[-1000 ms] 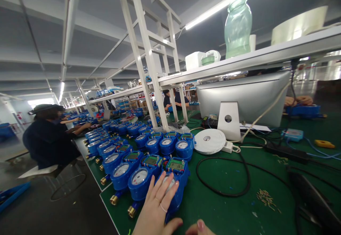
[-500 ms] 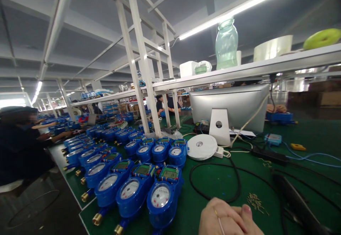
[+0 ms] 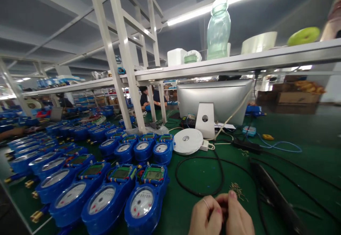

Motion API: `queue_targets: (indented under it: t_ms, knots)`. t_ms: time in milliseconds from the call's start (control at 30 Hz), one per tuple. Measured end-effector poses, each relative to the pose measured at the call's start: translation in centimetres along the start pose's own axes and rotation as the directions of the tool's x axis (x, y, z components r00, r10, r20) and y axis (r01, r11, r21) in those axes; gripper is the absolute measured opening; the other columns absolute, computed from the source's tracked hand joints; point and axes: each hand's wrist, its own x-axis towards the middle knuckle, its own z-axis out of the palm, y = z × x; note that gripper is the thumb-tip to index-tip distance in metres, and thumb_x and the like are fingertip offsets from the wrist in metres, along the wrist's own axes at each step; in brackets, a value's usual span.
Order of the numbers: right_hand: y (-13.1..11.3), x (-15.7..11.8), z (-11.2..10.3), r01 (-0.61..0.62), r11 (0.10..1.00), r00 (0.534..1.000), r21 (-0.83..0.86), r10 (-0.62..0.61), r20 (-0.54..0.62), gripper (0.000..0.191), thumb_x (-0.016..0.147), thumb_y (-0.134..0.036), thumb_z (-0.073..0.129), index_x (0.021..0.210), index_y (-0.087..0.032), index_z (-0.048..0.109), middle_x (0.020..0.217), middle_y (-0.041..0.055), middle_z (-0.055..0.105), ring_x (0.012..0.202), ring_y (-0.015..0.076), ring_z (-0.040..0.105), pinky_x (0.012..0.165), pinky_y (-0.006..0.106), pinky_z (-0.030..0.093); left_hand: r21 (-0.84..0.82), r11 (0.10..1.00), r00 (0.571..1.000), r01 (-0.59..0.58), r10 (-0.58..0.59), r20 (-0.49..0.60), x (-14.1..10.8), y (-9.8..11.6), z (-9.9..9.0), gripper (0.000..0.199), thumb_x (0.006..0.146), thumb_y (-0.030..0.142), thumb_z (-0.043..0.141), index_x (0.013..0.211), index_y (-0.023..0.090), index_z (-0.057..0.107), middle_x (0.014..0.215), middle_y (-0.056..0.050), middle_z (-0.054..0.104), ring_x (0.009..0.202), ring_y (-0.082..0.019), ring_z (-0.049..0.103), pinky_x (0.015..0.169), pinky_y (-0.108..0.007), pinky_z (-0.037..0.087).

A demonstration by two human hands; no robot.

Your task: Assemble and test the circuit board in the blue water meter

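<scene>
At the bottom of the head view, my left hand (image 3: 204, 215) and my right hand (image 3: 236, 213) are close together over the green bench top. A ring shows on a finger of my left hand. Both hands have bent, closed fingers; whatever may be between them is hidden. A small heap of brass-coloured screws (image 3: 238, 189) lies just beyond my right hand. To the left stands a blue water meter (image 3: 142, 201) with its white dial up and a green circuit board with a display exposed. Several similar meters are lined up behind and beside it.
A black cable (image 3: 183, 186) loops across the bench (image 3: 197, 172). Behind it are a white reel (image 3: 188, 141) and a monitor's back (image 3: 226, 98). A black handheld tool (image 3: 274, 196) lies at right. A shelf (image 3: 239, 59) carries a green bottle (image 3: 218, 28). Another person (image 3: 154, 98) sits beyond.
The view has turned to the right, so the meters, monitor and shelf sit further left. My hands have shifted and the right one shows more fully, its thumb beside the left fingers.
</scene>
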Motion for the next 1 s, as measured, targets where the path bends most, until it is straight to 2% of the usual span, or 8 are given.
queue_targets:
  t_ms: [100,267,467,533,633,767,867,1000]
  knots:
    - [0.0,-0.3,0.0,0.063,0.998,0.998,0.022,-0.063,0.010,0.062,0.082,-0.071,0.037,0.064,-0.017,0.062,0.066,0.0045,0.062,0.065,0.0178,0.057,0.063,0.024,0.046,0.011,1.000,1.000,0.017,-0.017,-0.010,-0.4,0.3,0.1,0.026,0.083,0.031,0.053,0.061,0.019,0.048,0.062,-0.001,0.052,0.062,-0.017,0.049,0.063,-0.029,0.038]
    - [0.1,-0.6,0.0,0.082,0.994,0.997,0.068,-0.081,-0.016,0.063,0.086,-0.069,0.034,0.070,-0.015,0.063,0.068,0.0046,0.063,0.062,0.0158,0.057,0.061,0.026,0.046,-0.033,0.999,0.999,0.030,-0.030,-0.011,-0.9,1.6,0.2,0.031,0.087,0.042,0.050,0.069,0.018,0.056,0.070,-0.006,0.062,0.069,-0.020,0.054,0.068,-0.030,0.039]
    - [-0.1,-1.1,0.7,0.130,0.982,0.990,0.135,-0.120,-0.079,0.062,0.089,-0.068,0.035,0.067,-0.014,0.059,0.063,0.0001,0.059,0.061,0.0117,0.056,0.062,0.026,0.045,-0.249,0.958,0.989,0.143,-0.133,0.057,-1.2,2.8,-0.1,0.029,0.080,0.044,0.065,0.071,0.016,0.062,0.067,-0.002,0.059,0.066,-0.017,0.049,0.064,-0.025,0.037]
    - [0.0,-0.9,0.9,0.134,0.978,0.988,0.160,-0.119,-0.102,0.062,0.090,-0.067,0.035,0.065,-0.014,0.058,0.059,-0.0009,0.056,0.058,0.0106,0.055,0.058,0.025,0.045,-0.367,0.899,0.970,0.238,-0.206,0.127,-0.9,2.9,-0.3,0.033,0.077,0.045,0.068,0.066,0.015,0.061,0.061,0.001,0.054,0.058,-0.013,0.044,0.058,-0.023,0.035]
    - [0.4,-0.6,1.2,0.094,0.969,0.993,0.227,-0.076,-0.087,0.062,0.092,-0.064,0.031,0.067,-0.014,0.056,0.052,-0.0037,0.051,0.045,0.0073,0.050,0.045,0.020,0.042,-0.547,0.745,0.923,0.383,-0.279,0.266,-0.5,3.3,-0.6,0.035,0.079,0.046,0.065,0.066,0.014,0.057,0.058,0.003,0.047,0.054,-0.010,0.038,0.054,-0.021,0.033]
    - [0.3,-0.6,1.2,0.020,0.950,1.000,0.313,-0.015,-0.016,0.063,0.094,-0.064,0.026,0.072,-0.013,0.055,0.044,-0.0072,0.045,0.031,0.0048,0.039,0.031,0.016,0.030,-0.692,0.533,0.873,0.486,-0.264,0.410,-0.5,4.5,-0.9,0.027,0.078,0.034,0.067,0.066,0.014,0.054,0.065,0.002,0.049,0.057,-0.010,0.042,0.055,-0.023,0.036]
    - [-0.2,-0.8,0.9,0.035,0.948,0.999,0.317,-0.034,-0.008,0.060,0.093,-0.063,0.033,0.071,-0.013,0.057,0.046,-0.0061,0.048,0.036,0.0059,0.044,0.037,0.018,0.035,-0.745,0.427,0.858,0.512,-0.209,0.470,-0.6,5.1,-1.4,0.019,0.073,0.024,0.066,0.064,0.014,0.053,0.062,0.001,0.048,0.056,-0.010,0.043,0.055,-0.024,0.036]
    - [-0.6,-1.1,0.6,0.073,0.960,0.997,0.271,-0.067,-0.033,0.058,0.091,-0.063,0.039,0.067,-0.013,0.059,0.059,-0.0016,0.057,0.054,0.0095,0.055,0.054,0.023,0.044,-0.784,0.345,0.852,0.517,-0.115,0.511,-0.7,5.1,-1.8,0.012,0.064,0.018,0.066,0.063,0.014,0.055,0.059,0.000,0.049,0.055,-0.011,0.045,0.054,-0.024,0.035]
